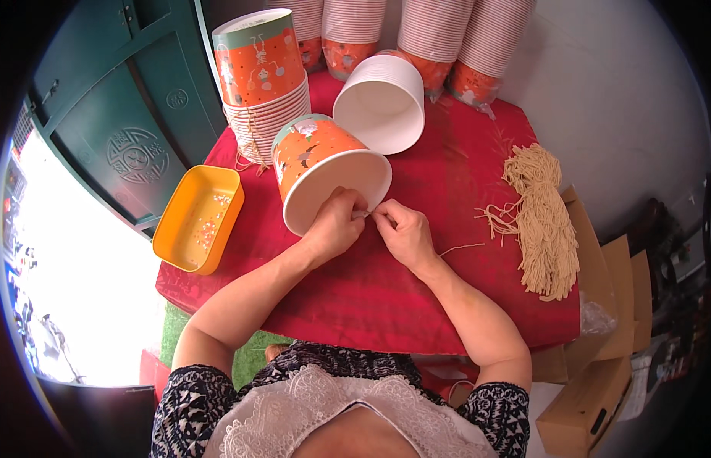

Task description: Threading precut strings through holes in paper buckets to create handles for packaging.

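Note:
An orange paper bucket [313, 156] with a green band and a white rim lies tilted on the red cloth, its mouth facing me. My left hand [339, 223] is closed at the lower right of that rim, with fingers reaching inside the mouth. Close beside it, my right hand [405, 231] pinches at the same edge with thumb and forefinger. A thin tan cord [464, 247] trails out from under the right wrist; its other end is hidden by the hand. Something small and whitish shows between the fingertips, too small to make out.
A yellow tray [233, 197] holding small pale bits stands at left. Stacked buckets [264, 65] rise behind, beside a white-mouthed bucket [380, 103] on its side. Wrapped bucket stacks [436, 38] line the back. A cord bundle [545, 221] lies right, near cardboard boxes [592, 397].

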### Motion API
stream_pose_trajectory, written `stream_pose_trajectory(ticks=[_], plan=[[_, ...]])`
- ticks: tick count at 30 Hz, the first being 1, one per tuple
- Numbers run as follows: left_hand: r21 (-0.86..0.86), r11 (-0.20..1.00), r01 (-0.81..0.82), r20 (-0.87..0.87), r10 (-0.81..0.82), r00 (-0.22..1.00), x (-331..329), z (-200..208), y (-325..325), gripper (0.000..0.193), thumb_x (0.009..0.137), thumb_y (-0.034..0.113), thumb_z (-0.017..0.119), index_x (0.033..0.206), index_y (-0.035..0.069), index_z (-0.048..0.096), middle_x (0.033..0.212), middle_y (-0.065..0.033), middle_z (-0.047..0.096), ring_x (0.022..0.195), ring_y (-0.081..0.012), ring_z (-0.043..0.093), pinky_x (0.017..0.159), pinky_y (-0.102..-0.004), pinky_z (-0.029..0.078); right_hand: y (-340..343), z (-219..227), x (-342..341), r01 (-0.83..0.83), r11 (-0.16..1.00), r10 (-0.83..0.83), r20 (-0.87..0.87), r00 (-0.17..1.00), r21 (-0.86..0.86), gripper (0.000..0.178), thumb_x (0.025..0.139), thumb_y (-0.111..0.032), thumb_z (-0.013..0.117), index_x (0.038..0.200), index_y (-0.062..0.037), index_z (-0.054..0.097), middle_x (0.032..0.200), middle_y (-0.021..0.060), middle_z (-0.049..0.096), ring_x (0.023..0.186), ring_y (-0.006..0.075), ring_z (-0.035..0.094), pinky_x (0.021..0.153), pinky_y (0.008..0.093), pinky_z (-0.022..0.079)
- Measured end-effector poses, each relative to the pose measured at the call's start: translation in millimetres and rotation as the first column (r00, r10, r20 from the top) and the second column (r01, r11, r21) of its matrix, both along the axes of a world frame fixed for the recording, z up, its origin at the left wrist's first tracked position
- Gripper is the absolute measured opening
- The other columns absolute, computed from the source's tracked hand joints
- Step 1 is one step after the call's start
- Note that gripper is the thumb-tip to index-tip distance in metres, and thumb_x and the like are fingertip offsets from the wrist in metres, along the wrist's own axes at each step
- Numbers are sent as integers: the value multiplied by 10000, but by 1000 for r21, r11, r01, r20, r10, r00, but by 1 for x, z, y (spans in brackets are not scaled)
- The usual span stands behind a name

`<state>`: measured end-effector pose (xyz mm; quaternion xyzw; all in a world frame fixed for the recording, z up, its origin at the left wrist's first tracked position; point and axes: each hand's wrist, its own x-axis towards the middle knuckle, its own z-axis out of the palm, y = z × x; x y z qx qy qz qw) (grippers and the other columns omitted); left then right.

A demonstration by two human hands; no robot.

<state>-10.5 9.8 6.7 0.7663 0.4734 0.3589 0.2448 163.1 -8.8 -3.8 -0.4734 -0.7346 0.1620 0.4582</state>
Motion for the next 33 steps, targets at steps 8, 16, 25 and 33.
stream_pose_trajectory(ticks=[8,16,25,33], plan=[[8,1000,10,35,-10,999,5,-6,2,107,768,9,660,871,-22,657,875,-161,645,813,-281,630,727,-381,507,-6,8,-4,-16,999,16,13,1000,47,65,853,-45,680,884,-12,633,765,152,662,672,276,671,589,349,511],[87,996,4,23,-6,1000,9,0,-2,75,760,22,653,781,-45,679,871,-220,654,828,-372,636,763,-444,514,-6,4,-4,40,993,-49,81,995,107,96,856,-42,672,902,-33,588,695,135,636,609,308,652,538,395,500],[84,996,31,36,-34,999,6,-8,1,69,765,18,646,792,-42,664,836,-165,660,779,-292,642,709,-383,510,-3,2,-3,40,977,-71,143,987,209,102,846,-46,673,880,-37,578,694,137,638,608,327,653,522,413,507],[1,998,68,75,-68,995,7,5,0,81,743,13,644,785,-41,688,773,-172,677,720,-279,655,674,-380,518,-1,4,3,-83,892,-124,418,900,444,107,805,-31,624,751,-67,539,594,84,556,508,247,619,441,359,489]])
